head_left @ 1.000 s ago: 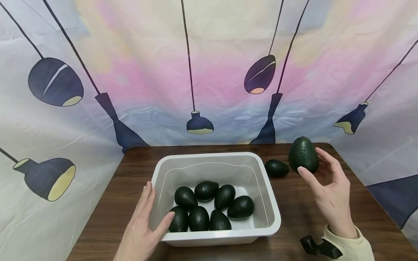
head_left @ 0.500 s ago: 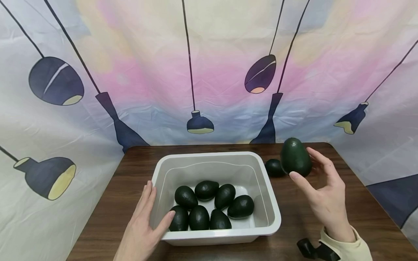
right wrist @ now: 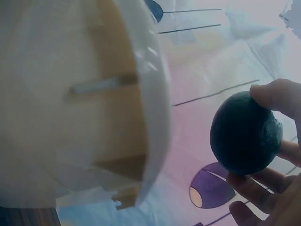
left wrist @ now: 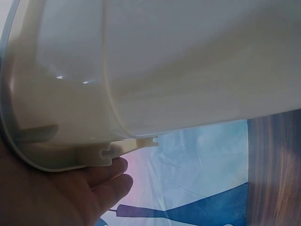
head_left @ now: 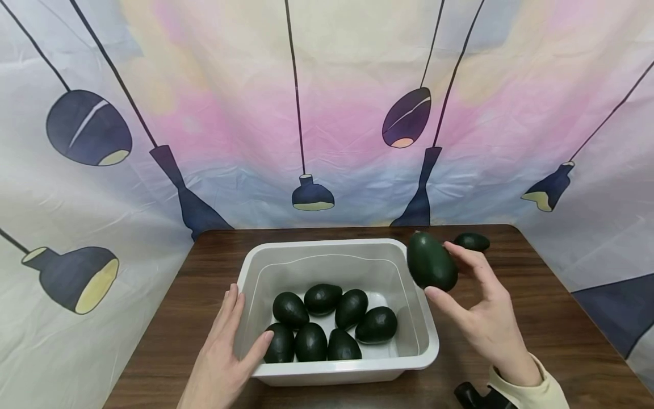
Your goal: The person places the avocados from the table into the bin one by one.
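Observation:
My right hand [head_left: 490,324] holds a dark green avocado [head_left: 431,261] between thumb and fingertips, at the right rim of a white plastic tub [head_left: 327,266]. In the right wrist view, the held avocado [right wrist: 242,136] shows apart from the tub's edge [right wrist: 157,103]. Several avocados [head_left: 311,342] lie on the tub's floor. At the tub's near left corner rests my left hand [head_left: 219,352], fingers straight along the outer side and thumb over the rim. The left wrist view shows its fingers [left wrist: 113,190] against the tub's outside [left wrist: 178,70].
Another avocado [head_left: 472,241] lies on the brown wooden table [head_left: 516,272], beyond the right hand. Behind the table hangs a cloth [head_left: 347,113] printed with lamps. A black wrist device [head_left: 477,397] shows by the right sleeve [head_left: 536,389].
My right hand has moved left and slightly down with its avocado, toward the tub. An avocado beside the tub is now hidden; another farther right shows. My left hand has not moved.

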A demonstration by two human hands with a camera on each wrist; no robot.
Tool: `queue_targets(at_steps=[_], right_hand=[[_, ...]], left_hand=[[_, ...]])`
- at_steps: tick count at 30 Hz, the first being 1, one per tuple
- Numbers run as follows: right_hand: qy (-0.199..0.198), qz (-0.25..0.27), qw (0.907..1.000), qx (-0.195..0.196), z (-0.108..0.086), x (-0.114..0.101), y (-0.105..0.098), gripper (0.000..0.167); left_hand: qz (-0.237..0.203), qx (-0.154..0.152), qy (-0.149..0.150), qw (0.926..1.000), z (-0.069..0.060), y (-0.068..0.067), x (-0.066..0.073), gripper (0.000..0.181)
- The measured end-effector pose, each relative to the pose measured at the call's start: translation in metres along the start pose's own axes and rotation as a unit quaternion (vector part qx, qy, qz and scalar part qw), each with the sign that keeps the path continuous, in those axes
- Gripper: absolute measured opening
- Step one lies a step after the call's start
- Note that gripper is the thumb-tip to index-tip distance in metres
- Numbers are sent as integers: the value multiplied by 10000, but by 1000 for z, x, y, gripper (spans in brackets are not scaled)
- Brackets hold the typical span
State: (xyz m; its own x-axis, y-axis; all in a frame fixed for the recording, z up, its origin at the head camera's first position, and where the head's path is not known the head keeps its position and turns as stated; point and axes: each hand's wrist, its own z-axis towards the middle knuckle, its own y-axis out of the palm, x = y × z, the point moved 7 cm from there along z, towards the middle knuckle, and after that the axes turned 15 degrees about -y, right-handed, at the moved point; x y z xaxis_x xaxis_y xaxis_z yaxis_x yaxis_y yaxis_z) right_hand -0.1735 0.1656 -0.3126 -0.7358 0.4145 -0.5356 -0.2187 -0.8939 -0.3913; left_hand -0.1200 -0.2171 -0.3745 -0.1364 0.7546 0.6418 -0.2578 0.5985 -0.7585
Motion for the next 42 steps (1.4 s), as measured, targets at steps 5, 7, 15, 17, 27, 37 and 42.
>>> queue_targets(at_steps=[5, 7, 15, 17, 27, 37, 42], right_hand=[[-426, 52, 9986, -297, 5, -3, 14, 81], [-466, 136, 9980, -410, 8, -2, 20, 80], [-586, 254, 9967, -511, 10, 6, 31, 74], [-643, 272, 9965, -467, 9, 7, 31, 71], [-586, 51, 9980, -222, 8, 20, 18, 60], [766, -949, 9913, -499, -7, 106, 7, 52], [1209, -1259, 9786, -1089, -24, 153, 12, 61]], left_hand=[[-25, -3, -23, 10000, 0, 0, -1, 83], [-33, -27, -38, 10000, 0, 0, -1, 83], [-31, 14, 3, 10000, -2, 1, 0, 82], [-25, 58, 43, 10000, -2, 1, 0, 81], [-3, 116, 31, 9999, -3, -2, 1, 81], [-33, 127, 12, 9999, -2, -2, 0, 81], [0, 104, 16, 9999, -2, -1, 0, 81]])
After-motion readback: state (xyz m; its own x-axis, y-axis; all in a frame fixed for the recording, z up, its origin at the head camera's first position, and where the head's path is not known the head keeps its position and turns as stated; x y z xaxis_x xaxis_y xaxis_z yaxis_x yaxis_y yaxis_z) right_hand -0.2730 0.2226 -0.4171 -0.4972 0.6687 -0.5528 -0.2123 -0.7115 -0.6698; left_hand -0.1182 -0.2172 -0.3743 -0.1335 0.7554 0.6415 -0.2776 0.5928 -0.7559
